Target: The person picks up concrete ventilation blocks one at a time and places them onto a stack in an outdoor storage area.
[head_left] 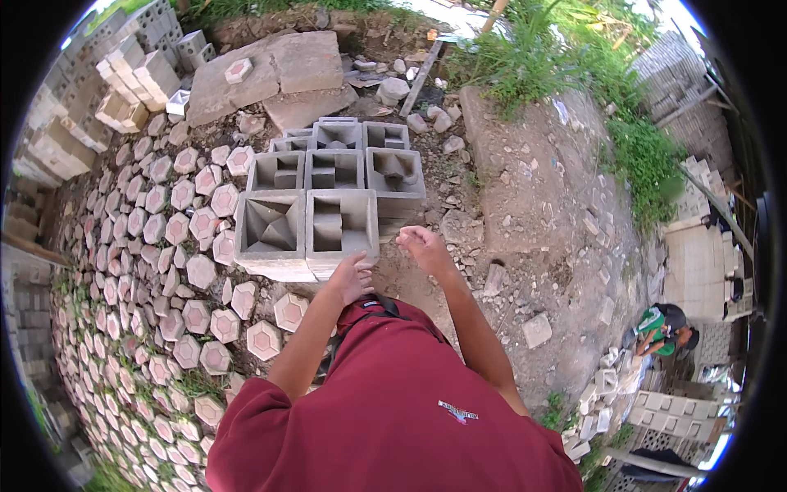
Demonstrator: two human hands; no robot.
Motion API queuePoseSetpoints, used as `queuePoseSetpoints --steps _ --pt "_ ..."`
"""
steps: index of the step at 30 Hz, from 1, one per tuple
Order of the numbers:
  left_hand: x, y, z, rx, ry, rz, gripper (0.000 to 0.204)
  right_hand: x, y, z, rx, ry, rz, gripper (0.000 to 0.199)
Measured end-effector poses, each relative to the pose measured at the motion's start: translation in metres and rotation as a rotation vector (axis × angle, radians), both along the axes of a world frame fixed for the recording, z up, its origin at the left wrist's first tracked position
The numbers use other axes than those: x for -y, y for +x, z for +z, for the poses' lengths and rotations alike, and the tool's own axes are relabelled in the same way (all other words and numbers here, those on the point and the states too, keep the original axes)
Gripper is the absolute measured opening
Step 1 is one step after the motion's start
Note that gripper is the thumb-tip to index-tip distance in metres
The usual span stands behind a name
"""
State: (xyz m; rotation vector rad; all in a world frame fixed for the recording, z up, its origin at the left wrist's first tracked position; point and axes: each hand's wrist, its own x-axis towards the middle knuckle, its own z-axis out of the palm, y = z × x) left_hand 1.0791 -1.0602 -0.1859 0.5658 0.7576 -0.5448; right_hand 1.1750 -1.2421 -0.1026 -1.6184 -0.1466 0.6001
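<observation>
A group of grey concrete decorative blocks point(334, 172) stands ahead of me, each with a square rim and a recessed, angled inside. My left hand point(351, 279) is at the front edge of the nearest right block point(343, 223), fingers loosely spread; whether they touch it I cannot tell. My right hand point(422, 248) hovers just right of that block, its fingers curled in and nothing visible in them. Beside it on the left stands another block point(269, 228) with pointed, faceted insides.
Hexagonal pink-and-white pavers point(197, 318) cover the ground on the left. Stacked blocks point(138, 74) stand at the far left. A concrete slab point(525, 172) and rubble lie to the right. Another person point(662, 328) in green bends down at the far right.
</observation>
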Motion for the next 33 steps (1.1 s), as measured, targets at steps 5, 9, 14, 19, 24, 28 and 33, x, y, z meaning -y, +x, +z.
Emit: queuePoseSetpoints --steps 5,9,14,19,24,28,33 --pt "-0.007 -0.005 0.007 -0.033 0.147 0.220 0.088 -0.034 0.061 -0.008 -0.094 -0.054 0.120 0.026" --pt "0.013 -0.003 0.006 -0.042 0.211 0.374 0.086 -0.069 0.101 -0.025 -0.134 -0.074 0.362 0.029" --pt "0.025 0.000 -0.019 -0.137 0.045 0.998 0.083 -0.131 0.145 -0.033 -0.428 -0.039 0.627 0.034" --pt "0.027 0.010 -0.067 -0.385 -0.026 1.464 0.076 -0.200 0.195 -0.038 -0.442 0.001 0.802 0.033" --pt "0.037 0.023 -0.135 -0.658 0.131 1.617 0.069 -0.246 0.217 -0.105 -0.703 -0.159 0.781 0.026" --pt "0.032 0.071 -0.116 -0.721 0.189 1.624 0.067 -0.246 0.248 -0.168 -0.438 -0.280 0.842 0.021" --pt "0.034 0.069 -0.143 -0.606 0.364 1.727 0.058 -0.248 0.233 -0.198 -0.222 -0.357 0.941 0.018"
